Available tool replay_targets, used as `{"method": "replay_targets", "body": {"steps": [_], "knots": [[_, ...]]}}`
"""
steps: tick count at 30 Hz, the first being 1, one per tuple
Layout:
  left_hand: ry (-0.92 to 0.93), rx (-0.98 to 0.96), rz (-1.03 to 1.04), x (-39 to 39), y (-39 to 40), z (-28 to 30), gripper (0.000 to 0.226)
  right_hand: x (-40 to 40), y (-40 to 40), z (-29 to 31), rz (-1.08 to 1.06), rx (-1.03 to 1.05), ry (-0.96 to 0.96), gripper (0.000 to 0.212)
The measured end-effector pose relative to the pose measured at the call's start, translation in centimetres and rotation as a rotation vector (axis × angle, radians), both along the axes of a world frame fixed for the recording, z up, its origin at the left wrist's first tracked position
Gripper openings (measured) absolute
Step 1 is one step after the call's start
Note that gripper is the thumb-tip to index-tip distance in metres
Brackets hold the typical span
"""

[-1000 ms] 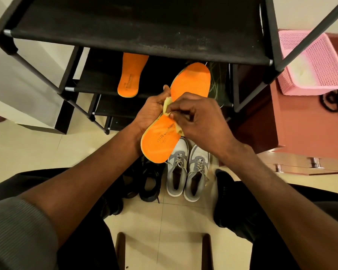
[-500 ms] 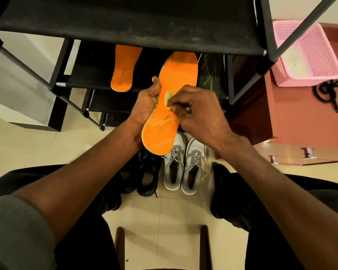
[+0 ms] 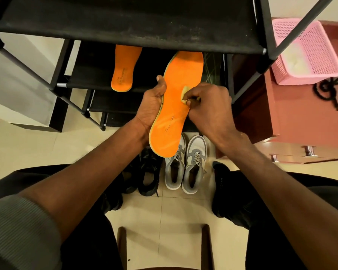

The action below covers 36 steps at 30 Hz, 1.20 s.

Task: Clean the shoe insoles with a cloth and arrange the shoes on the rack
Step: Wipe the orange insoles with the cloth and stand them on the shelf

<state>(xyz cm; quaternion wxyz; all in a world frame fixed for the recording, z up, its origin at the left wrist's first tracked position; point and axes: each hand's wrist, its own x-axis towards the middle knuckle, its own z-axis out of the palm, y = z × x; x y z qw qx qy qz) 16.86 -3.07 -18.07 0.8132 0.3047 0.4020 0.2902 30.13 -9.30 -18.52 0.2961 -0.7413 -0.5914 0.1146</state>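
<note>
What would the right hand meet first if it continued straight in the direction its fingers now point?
The right hand, pinching a small pale yellow cloth, points leftward onto the orange foam insole, which it already touches. Beyond it, probably the left hand gripping the insole's far edge; depth is unclear.

Matt orange insole (image 3: 172, 106), seemingly foam; black fabric rack (image 3: 125, 26) shelves; perforated pink plastic basket (image 3: 316, 49).
</note>
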Motion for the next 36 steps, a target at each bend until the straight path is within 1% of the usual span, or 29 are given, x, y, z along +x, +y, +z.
{"method": "replay_targets", "body": {"steps": [2,3,4,5,9,11,13,15,17,18,21,22,26,27,31,34,36], "knots": [[-0.045,-0.041,-0.006,-0.2,0.1,0.1,0.053,-1.3,-0.6,0.4,0.138,0.034,0.108,0.021],[-0.065,-0.062,-0.009,-0.3,0.2,0.0,0.053,-1.8,-0.9,0.5,0.180,0.042,0.150,0.020],[-0.081,-0.080,-0.011,-0.4,0.3,-0.3,0.054,-1.9,-1.0,0.5,0.171,0.041,0.161,0.020],[-0.088,-0.087,-0.028,-0.4,0.3,-0.5,0.054,-1.7,-0.8,0.5,0.118,0.033,0.146,0.021],[-0.018,-0.047,-0.112,0.0,0.0,-0.6,0.050,1.2,0.5,0.4,-0.182,0.017,0.025,0.029],[-0.003,-0.054,-0.135,0.1,-0.2,-0.5,0.050,2.3,0.3,0.5,-0.240,0.037,0.038,0.027],[-0.027,-0.107,-0.124,0.2,-0.3,-0.5,0.052,2.1,0.0,0.3,-0.200,0.057,0.066,0.026],[-0.058,-0.163,-0.103,0.0,-0.3,-0.8,0.052,0.6,-0.2,0.1,-0.055,0.031,0.089,0.025],[-0.035,-0.186,-0.054,-0.2,-0.1,-1.0,0.050,-0.5,-0.2,0.1,0.089,-0.006,0.079,0.024],[-0.014,-0.185,-0.044,-0.3,0.0,-0.9,0.048,-0.4,0.0,0.1,0.095,-0.015,0.062,0.023],[0.062,-0.120,-0.032,-0.3,0.1,-0.4,0.044,1.5,0.5,0.1,-0.039,-0.050,0.060,0.021],[0.076,-0.099,-0.025,-0.3,0.2,-0.1,0.044,1.6,0.4,0.0,-0.040,-0.046,0.072,0.021],[0.106,-0.071,0.056,-0.8,1.2,-0.4,0.041,-0.3,-0.6,-0.2,0.119,-0.042,0.098,0.020],[0.111,-0.071,0.070,-1.0,1.4,-0.7,0.040,-0.3,-0.6,-0.2,0.127,-0.048,0.107,0.020],[0.128,-0.059,0.083,-1.0,1.6,-1.0,0.037,0.3,-0.1,0.0,-0.001,-0.048,0.091,0.022],[0.129,-0.073,0.075,-1.1,1.5,-1.2,0.040,-1.2,-0.8,-0.2,0.128,-0.044,0.102,0.021],[0.141,-0.080,0.064,-1.1,1.3,-1.2,0.040,-1.0,-0.8,-0.2,0.128,-0.085,0.125,0.021]]}}
